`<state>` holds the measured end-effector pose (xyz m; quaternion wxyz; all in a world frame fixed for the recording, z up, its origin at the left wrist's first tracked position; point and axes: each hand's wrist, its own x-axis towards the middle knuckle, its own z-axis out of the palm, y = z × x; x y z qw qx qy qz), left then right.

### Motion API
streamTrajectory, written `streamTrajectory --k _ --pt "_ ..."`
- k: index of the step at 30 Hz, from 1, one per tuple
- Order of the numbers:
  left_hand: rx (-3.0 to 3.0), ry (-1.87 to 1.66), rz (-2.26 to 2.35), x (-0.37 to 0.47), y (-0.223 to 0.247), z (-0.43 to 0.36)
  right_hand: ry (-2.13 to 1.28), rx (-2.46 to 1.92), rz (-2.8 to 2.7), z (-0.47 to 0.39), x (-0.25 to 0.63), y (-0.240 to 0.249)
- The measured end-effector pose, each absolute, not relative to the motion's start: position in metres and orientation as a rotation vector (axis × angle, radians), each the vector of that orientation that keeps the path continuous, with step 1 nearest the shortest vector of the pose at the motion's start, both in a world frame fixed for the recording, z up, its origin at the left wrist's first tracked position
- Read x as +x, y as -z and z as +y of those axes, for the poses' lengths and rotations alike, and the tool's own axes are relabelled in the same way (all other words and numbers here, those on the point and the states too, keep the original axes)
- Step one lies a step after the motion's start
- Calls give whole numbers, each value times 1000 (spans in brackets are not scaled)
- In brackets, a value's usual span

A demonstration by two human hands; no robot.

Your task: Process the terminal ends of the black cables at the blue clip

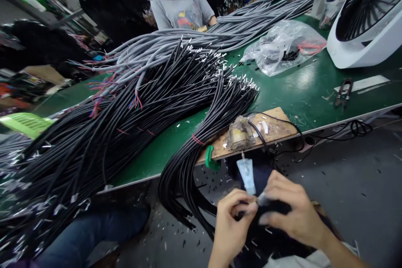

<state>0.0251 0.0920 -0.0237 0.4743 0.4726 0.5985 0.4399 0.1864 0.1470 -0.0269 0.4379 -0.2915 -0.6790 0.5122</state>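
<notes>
Low at the right of centre, my left hand (234, 220) has its thumb and fingertips pinched together on something too small to make out. My right hand (290, 211) is beside it, its fingers curled near the left fingertips and blurred; what it holds, if anything, is unclear. Just above my hands, a pale blue nozzle-like piece (246, 175) points down from a yellowish, glue-crusted device (239, 133) on a wooden board (276, 118). Left of the board hangs a bundle of black cables (185, 163) tied with a red band.
Piles of black cables (125, 121) and grey cables (254, 16) cover much of the green table (298, 96). A green clamp (212, 159) grips the board's edge. Snips (344, 93), a plastic bag (273, 48) and a white fan (361, 50) lie rightward. Another person (182, 8) sits across.
</notes>
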Motion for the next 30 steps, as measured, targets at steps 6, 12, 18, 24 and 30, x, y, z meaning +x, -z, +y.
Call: streamTrajectory --k 6,12,18,24,30 --pt "1331 -1081 1628 33 25 84 -931 -804 -1812 137 167 24" --pt "1457 -1097 1784 47 16 76 -713 -912 -1648 128 158 40" --pt "1282 -1286 1851 51 22 77 -1424 -818 -1210 120 150 40" --pt "1459 -1174 1753 40 18 80 -2001 -699 -432 125 143 37" --pt "1379 -1086 1641 34 14 78 -2090 -638 -517 135 150 37"
